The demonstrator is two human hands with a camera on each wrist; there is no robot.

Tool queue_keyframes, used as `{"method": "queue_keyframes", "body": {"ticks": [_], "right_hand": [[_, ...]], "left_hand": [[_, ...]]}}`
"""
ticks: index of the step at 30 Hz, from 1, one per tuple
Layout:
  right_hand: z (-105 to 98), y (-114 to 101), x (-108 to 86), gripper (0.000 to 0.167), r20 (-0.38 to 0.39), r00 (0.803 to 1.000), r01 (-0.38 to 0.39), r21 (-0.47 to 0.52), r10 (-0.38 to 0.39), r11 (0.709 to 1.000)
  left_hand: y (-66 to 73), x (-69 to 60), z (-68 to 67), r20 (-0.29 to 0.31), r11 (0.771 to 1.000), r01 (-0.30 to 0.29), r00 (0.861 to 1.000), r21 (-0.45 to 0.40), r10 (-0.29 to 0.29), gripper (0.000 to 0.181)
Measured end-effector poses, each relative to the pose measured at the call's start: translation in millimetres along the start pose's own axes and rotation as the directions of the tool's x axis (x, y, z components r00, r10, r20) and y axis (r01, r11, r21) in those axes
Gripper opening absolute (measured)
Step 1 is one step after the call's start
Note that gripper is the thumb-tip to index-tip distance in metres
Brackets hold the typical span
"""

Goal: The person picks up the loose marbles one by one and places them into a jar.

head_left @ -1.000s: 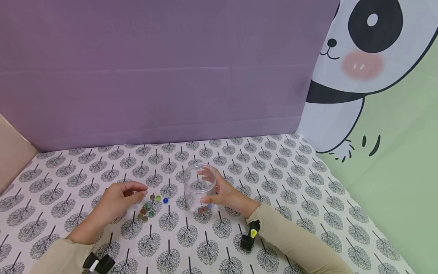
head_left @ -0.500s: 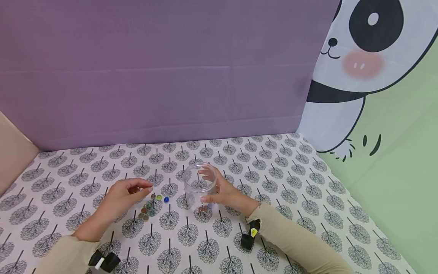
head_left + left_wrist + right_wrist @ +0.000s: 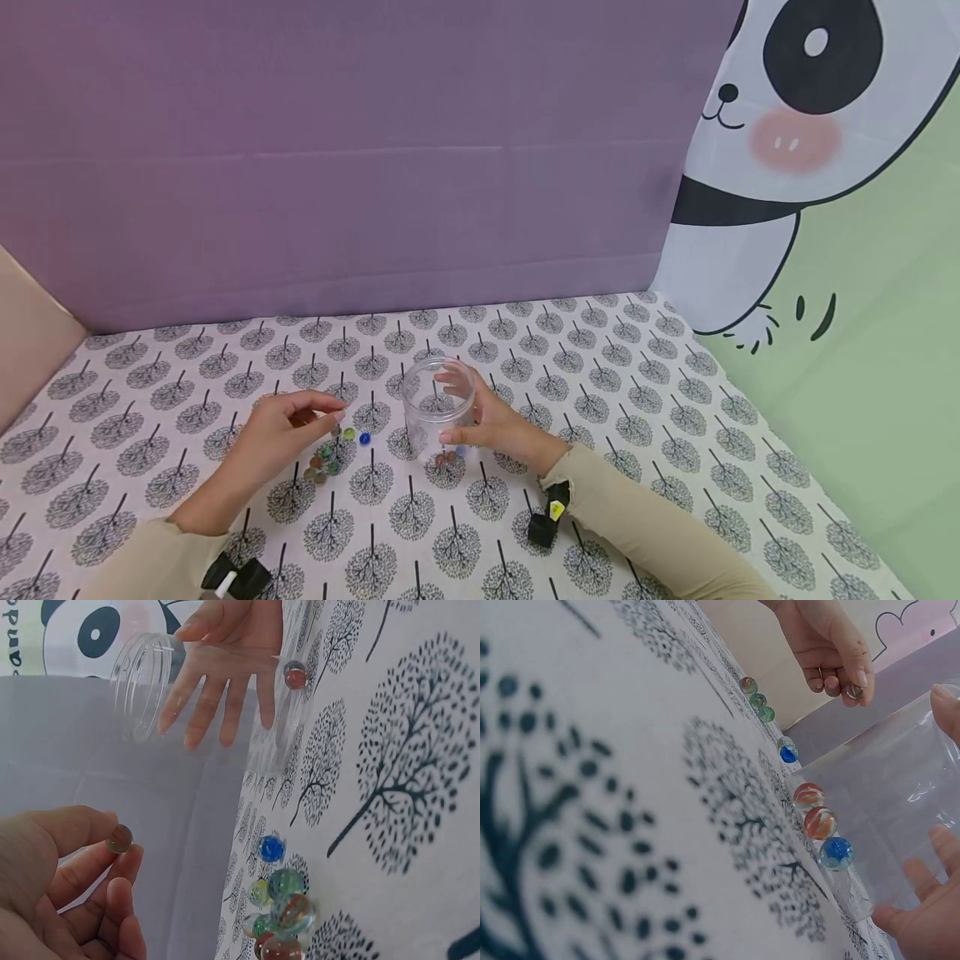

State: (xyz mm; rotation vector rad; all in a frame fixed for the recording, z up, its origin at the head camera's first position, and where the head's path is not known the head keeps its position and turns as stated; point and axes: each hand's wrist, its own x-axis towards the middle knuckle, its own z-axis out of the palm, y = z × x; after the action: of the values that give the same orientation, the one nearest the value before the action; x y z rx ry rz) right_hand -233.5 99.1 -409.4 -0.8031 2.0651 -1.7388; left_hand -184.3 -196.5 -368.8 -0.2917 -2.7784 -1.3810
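My left hand (image 3: pixel 288 429) pinches a small brownish glass marble (image 3: pixel 119 838) between thumb and forefinger, held above the cloth and apart from the jar. A clear, lidless jar (image 3: pixel 420 421) stands upright, with my right hand (image 3: pixel 506 421) round its right side, thumb in front and fingers behind. Two orange-red swirled marbles (image 3: pixel 820 823) and a blue one (image 3: pixel 836 854) lie on the jar's bottom. Several loose marbles (image 3: pixel 321 477), green, brown and reddish, cluster below my left hand. A yellow-green marble (image 3: pixel 348 433) and a blue marble (image 3: pixel 365 438) lie nearer the jar.
A white cloth (image 3: pixel 412 517) printed with grey trees covers the table. Behind it rises a purple backdrop (image 3: pixel 337 208). At the right hangs a green sheet with a panda picture (image 3: pixel 795 158). A beige panel (image 3: pixel 30 333) borders the left side.
My left hand has moved a little to the right, toward the jar, with the marble between its fingertips. The right hand and the jar have stayed in place.
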Motion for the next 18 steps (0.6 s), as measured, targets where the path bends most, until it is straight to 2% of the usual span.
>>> {"method": "queue_keyframes", "body": {"ticks": [5,18], "right_hand": [[1,-2,-1.4,0.095,-0.011,1.0,-0.024,-0.008,0.024,1.0],[1,-2,-0.5,0.094,-0.002,1.0,-0.012,-0.001,0.012,1.0]], "left_hand": [[3.0,-1.2,3.1,-0.001,0.999,-0.02,1.0,-0.028,0.02,0.026],[12.6,-1.9,11.3,-0.031,0.997,-0.051,0.998,-0.06,0.05,0.023]]}}
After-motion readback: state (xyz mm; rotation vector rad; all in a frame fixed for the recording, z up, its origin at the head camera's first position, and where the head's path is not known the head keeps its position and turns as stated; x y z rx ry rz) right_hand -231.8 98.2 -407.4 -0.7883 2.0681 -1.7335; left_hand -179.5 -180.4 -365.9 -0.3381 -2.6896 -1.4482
